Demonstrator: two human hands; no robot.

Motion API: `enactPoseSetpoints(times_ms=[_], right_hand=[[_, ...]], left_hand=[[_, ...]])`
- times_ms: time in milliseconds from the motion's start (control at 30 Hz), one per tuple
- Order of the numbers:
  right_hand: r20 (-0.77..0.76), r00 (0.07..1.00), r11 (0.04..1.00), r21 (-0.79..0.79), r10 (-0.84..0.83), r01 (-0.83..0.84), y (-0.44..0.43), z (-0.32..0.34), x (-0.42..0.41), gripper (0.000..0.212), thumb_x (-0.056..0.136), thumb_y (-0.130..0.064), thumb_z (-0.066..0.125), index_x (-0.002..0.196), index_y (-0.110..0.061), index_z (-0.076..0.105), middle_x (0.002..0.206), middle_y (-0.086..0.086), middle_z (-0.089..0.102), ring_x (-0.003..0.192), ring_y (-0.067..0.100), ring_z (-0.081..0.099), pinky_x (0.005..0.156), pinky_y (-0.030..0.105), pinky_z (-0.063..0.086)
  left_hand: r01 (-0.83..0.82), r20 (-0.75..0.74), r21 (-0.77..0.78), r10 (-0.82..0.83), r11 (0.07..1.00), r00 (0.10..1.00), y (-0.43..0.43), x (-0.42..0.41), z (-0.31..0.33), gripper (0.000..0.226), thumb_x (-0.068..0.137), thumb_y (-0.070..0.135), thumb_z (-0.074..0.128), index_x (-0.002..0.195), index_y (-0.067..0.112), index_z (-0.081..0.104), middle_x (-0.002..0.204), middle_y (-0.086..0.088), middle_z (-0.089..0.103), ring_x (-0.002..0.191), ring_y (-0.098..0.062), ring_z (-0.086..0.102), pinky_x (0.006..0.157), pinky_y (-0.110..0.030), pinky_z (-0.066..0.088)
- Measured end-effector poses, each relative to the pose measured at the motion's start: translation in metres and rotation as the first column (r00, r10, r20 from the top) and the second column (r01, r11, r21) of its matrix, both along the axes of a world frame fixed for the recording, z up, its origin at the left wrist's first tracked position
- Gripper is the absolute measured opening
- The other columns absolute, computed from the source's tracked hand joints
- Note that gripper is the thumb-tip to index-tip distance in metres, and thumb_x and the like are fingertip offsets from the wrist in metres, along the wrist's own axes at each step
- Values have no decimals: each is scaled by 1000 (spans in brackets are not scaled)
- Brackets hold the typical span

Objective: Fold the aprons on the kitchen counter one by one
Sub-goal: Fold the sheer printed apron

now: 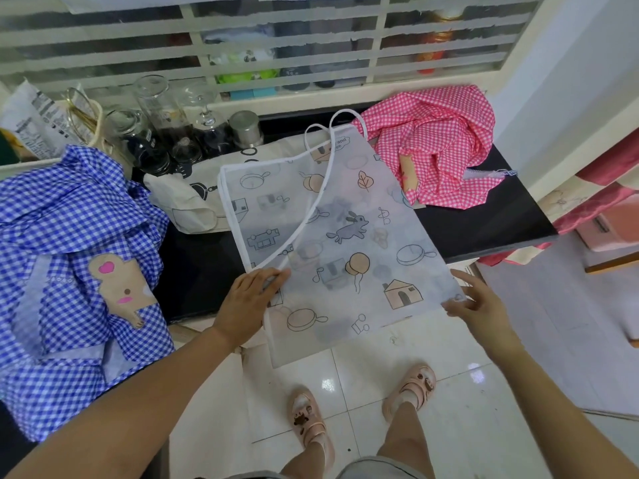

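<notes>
A thin white apron (pixel 349 236) printed with houses, balloons and pans lies folded lengthwise on the black counter (pixel 484 223), its lower part hanging over the front edge. My left hand (pixel 250 300) rests on its left side near the white trim, fingers fairly straight. My right hand (pixel 475 304) touches the apron's right lower edge with its fingers spread. A blue checked apron (pixel 72 264) with a bear patch lies heaped at the left. A pink checked apron (pixel 439 146) is crumpled at the back right.
A beige printed cloth (pixel 200 188) lies under the white apron's far left corner. Glass jars (pixel 155 129) and a steel cup (pixel 246 128) stand along the back by the barred window. Below the counter is a white tiled floor with my feet in sandals.
</notes>
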State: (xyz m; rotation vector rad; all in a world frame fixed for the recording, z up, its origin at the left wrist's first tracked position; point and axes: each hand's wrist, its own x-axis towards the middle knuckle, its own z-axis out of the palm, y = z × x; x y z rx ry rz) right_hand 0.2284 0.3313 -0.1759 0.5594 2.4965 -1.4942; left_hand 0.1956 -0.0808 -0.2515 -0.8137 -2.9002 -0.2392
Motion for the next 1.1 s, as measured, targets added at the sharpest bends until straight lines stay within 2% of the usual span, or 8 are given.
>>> enactPoseSetpoints(times_ms=[233,333,433,633,833,967,1033,1100], right_hand=[[-359,879,935,43,-315,352,-37,-7,2,19,88,-1,60,99,-16,62,95,-4,61,86,17,57,73,15,43],[-349,852,914,-33,-390,404,-42,3,-8,15,87,3,58,90,-12,56,88,-7,56,85,16,53,76,15,42],[-278,869,906,-5,-408,424,-39,11,-17,20,83,9,59,86,-10,52,80,-9,51,72,16,49,63,19,42],[-273,959,938,308,-72,158,-41,0,-14,22,78,13,52,73,-6,45,67,2,45,59,15,37,51,25,29],[-322,879,879,211,-351,428,-30,0,-12,31,65,26,39,66,-5,44,64,8,42,60,20,34,52,26,25],[-317,867,876,171,-386,452,-44,0,-14,33,76,24,43,87,-5,51,81,2,53,63,13,42,52,19,34],[-355,885,904,186,-302,384,-47,1,-14,45,78,23,45,105,-8,61,104,-1,61,79,1,54,71,9,44],[-408,901,928,257,-150,271,-47,1,-13,56,74,27,42,110,-6,68,124,3,60,106,6,53,94,20,44]], left_hand=[[7,44,-33,-5,999,999,-2,-3,1,92,67,25,82,145,19,34,132,-4,42,123,-24,41,111,-48,21],[-19,98,-71,26,997,995,-2,-3,1,95,70,23,81,148,23,27,149,-8,32,135,-32,34,114,-49,21],[-16,164,-74,28,997,986,-3,-4,1,96,76,21,77,152,26,18,157,-9,21,141,-34,25,112,-52,27],[26,198,-86,-8,996,980,-10,-7,1,91,84,28,69,154,28,10,160,-8,12,145,-30,13,113,-52,24],[45,209,-137,-15,990,978,-13,-8,0,105,79,28,74,154,28,1,160,-9,9,145,-31,12,113,-48,19],[48,202,-134,-20,990,979,-11,-8,1,101,81,29,73,154,27,4,159,-11,12,144,-33,16,112,-49,22],[48,200,-131,-21,990,980,-11,-8,1,99,82,31,72,154,28,3,159,-11,13,144,-34,17,112,-49,22],[44,205,-126,-17,991,979,-12,-8,0,97,85,34,69,154,29,1,160,-10,11,144,-34,17,113,-50,21]])
